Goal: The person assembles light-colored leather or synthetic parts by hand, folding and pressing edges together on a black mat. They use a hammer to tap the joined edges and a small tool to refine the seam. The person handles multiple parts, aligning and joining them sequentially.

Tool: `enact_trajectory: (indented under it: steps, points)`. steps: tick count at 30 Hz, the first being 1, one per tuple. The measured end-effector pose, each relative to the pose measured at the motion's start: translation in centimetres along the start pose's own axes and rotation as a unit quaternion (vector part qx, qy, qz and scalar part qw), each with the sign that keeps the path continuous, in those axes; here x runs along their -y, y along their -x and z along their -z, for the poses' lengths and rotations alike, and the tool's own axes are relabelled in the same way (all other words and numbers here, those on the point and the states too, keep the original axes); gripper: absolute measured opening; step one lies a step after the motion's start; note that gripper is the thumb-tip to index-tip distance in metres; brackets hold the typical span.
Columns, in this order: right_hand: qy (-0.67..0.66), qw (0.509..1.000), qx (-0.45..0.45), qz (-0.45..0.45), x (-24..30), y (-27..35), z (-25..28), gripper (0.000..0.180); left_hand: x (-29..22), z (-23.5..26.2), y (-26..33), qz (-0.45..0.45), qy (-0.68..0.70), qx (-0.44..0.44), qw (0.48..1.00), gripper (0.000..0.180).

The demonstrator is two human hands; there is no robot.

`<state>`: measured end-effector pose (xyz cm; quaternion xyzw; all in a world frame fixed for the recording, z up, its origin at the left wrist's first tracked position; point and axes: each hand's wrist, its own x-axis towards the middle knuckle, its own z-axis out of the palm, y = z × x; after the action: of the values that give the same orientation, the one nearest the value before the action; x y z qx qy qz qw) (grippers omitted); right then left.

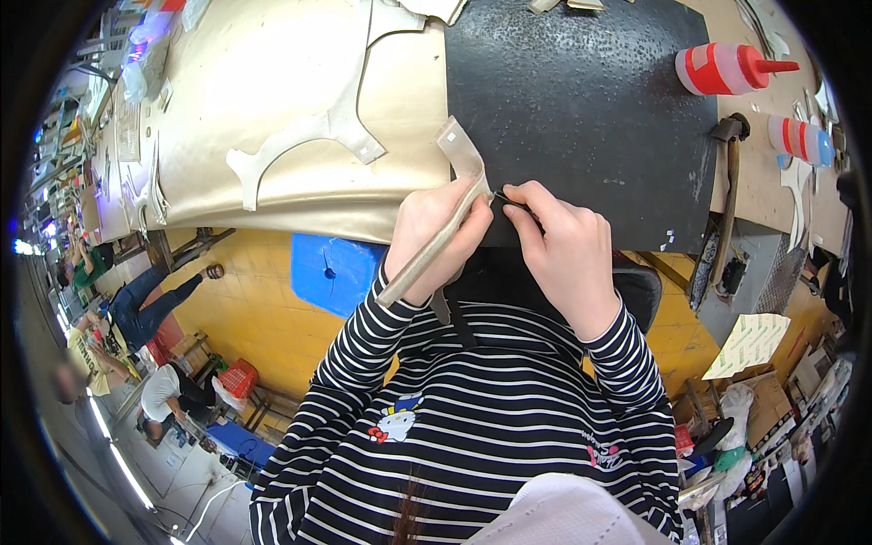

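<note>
Beige strip: I see the strip [432, 247] at the centre of the frame, above the striped shirt and overlapping the near edge of the desk [763, 195]; it slants from upper right to lower left, its top end bending up toward the upper left.
Left grip: the left hand [416, 216] grasps the strip about its middle, thumb and fingers pinching it; I take this to steady the spot beside the other hand.
Right grip: the right hand [574, 247] has thumb and forefinger closed on a thin dark thing [501, 196] reaching toward the strip; it is too small for me to name. The fingertip pinch suggests fine control.
Black mat: the mat [581, 109] fills the upper middle, probably there to protect the desk.
Gold sheet: the sheet [272, 64] spreads over the upper left and droops off the front edge; a pale forked piece [313, 127] lies on it, well apart from both hands.
Right side: a red-capped bottle [722, 69] lies at upper right, a hammer [729, 182] below it, perhaps kept there within easy reach.
</note>
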<state>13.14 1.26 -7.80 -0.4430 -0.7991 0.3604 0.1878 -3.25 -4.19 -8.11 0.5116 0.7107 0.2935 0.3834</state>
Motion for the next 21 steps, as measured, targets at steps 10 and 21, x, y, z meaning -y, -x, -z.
enact_trajectory:
  steps: [10, 21]
  points:
    - [-0.020, 0.997, 0.064, -0.048, 0.1, -0.8, 0.6, 0.010, 0.3, -0.3, 0.1, -0.020, -0.006, -0.025, 0.999, 0.006]
    - [-0.016, 0.996, 0.039, -0.083, 0.6, -0.4, 0.2, 0.015, 0.2, 1.0, 0.1, 0.113, 0.179, 0.063, 0.975, 0.014]
